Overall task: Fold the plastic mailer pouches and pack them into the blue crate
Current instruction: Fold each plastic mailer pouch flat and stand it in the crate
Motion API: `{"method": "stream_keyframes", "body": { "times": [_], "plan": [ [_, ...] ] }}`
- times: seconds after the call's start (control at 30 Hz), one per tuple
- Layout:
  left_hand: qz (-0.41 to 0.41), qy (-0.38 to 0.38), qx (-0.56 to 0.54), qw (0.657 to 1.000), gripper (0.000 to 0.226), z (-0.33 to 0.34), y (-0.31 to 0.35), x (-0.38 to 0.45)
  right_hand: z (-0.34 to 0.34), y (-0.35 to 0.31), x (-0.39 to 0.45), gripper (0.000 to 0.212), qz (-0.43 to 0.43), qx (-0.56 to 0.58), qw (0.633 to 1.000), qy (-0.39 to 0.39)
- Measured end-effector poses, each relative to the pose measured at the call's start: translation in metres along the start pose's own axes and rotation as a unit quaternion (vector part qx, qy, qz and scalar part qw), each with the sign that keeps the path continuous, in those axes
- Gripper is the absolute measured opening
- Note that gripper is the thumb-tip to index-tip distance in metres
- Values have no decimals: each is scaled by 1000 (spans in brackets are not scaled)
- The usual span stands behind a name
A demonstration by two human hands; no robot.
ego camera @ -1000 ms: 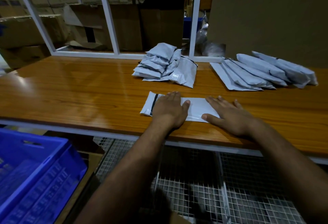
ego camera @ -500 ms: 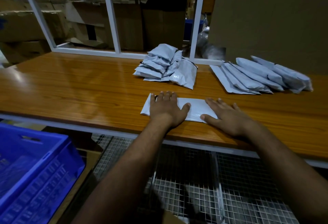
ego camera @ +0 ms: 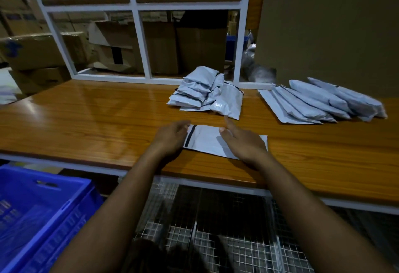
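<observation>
Down on the wooden desk (ego camera: 86, 121), a white mailer pouch (ego camera: 207, 141) lies flat near the front edge. Left hand (ego camera: 170, 137) pinches its striped left end; right hand (ego camera: 241, 143) presses it, fingers straight. Blue crate (ego camera: 43, 212) sits lower left.

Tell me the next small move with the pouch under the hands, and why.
Probably fold the flat pouch over from its left end. The left hand sits at the edge by the dark strip, fingers curled there, while the right hand presses the right half flat on the wooden table. It is not yet folded like the heap behind.
</observation>
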State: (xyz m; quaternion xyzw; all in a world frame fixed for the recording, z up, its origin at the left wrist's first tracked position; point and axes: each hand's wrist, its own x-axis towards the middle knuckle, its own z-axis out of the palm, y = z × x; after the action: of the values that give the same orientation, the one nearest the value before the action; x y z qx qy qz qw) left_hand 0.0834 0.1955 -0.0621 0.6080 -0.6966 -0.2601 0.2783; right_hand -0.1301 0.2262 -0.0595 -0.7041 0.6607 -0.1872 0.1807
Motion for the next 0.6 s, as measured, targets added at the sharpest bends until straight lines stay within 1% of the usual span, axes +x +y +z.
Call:
{"method": "stream_keyframes", "body": {
  "times": [0.03, 0.07, 0.1, 0.17, 0.23, 0.3, 0.37, 0.43, 0.53, 0.57, 0.6],
  "plan": [
    [17, -31, 109, 993, 44, 0, -5, 0, 2, -1, 1, 57, -3, -23, 1000, -7],
    [43, -48, 199, 978, 46, 2, -11, 1, 4, -3, 2, 57, -15, -58, 998, -14],
    [57, -61, 247, 965, 49, 2, -15, 3, 8, -3, 4, 58, -29, -102, 994, -21],
    [54, -80, 280, 955, 51, 1, -16, 3, 17, 0, 8, 64, -45, -183, 982, -35],
    [53, -89, 312, 944, 53, 0, -17, 3, 23, 4, 14, 71, -41, -216, 975, -42],
    [58, -81, 343, 934, 55, 0, -18, 3, 19, 7, 17, 73, -54, -237, 969, -48],
    [69, -74, 352, 930, 59, -2, -22, -1, 12, 9, 18, 72, -86, -241, 965, -57],
    [96, -50, 328, 938, 62, -3, -27, -7, 4, 13, 16, 69, -117, -232, 963, -65],
    [131, -11, 203, 970, 55, -8, -36, -11, -5, 13, 17, 70, -138, -233, 958, -97],
    [137, 5, 174, 975, 52, -8, -38, -9, -6, 10, 19, 70, -141, -223, 960, -95],
    [139, 19, 164, 976, 50, -7, -38, -6, -6, 4, 20, 70, -147, -200, 966, -78]
  ]
}}
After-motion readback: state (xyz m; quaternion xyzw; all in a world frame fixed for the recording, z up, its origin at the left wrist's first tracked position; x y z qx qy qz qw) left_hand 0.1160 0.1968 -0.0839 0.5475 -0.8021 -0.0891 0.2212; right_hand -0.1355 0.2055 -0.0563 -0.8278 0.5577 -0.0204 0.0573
